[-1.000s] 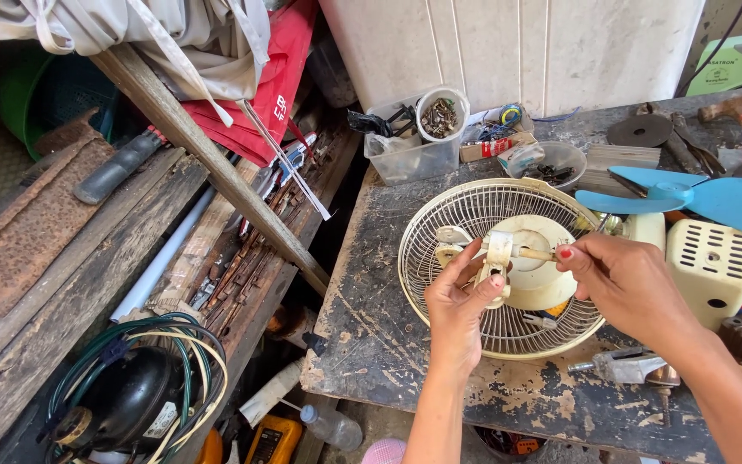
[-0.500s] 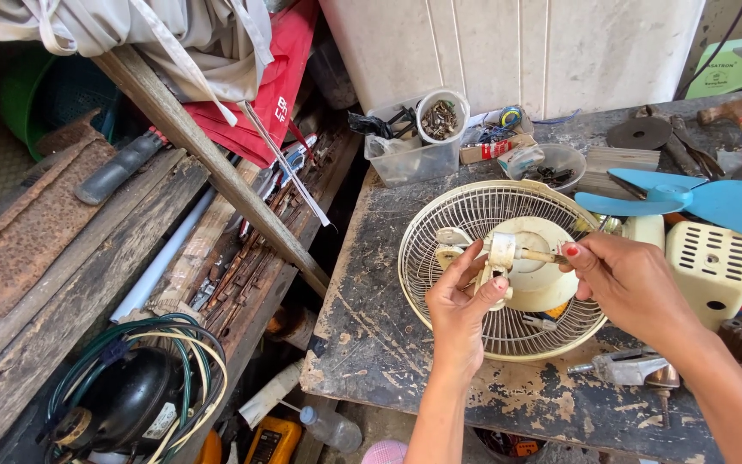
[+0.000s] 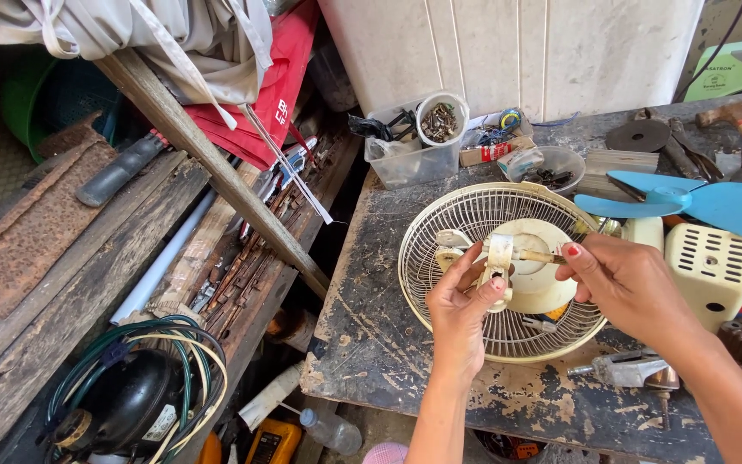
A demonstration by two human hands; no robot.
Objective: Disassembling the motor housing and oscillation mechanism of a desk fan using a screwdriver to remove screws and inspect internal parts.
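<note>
Gripping a small cream plastic bracket (image 3: 499,268), the left hand (image 3: 459,311) remains over the round cream wire fan guard (image 3: 440,258); the right hand (image 3: 633,288) still pinches a thin wooden-handled tool (image 3: 541,256), position unchanged on the workbench (image 3: 388,344).

worn workbench (image 3: 388,344), fan grille (image 3: 440,219), blue blade (image 3: 714,202)

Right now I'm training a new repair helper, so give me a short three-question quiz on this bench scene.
1. True or false: the blue fan blade sits mounted inside the cream fan grille.
2. Which hand pinches the thin shaft: A left hand, B right hand?
3. What does the left hand grip?

Key: 1 false, it lies on the bench beside the grille. 2 B. 3 A small cream plastic part.
</note>
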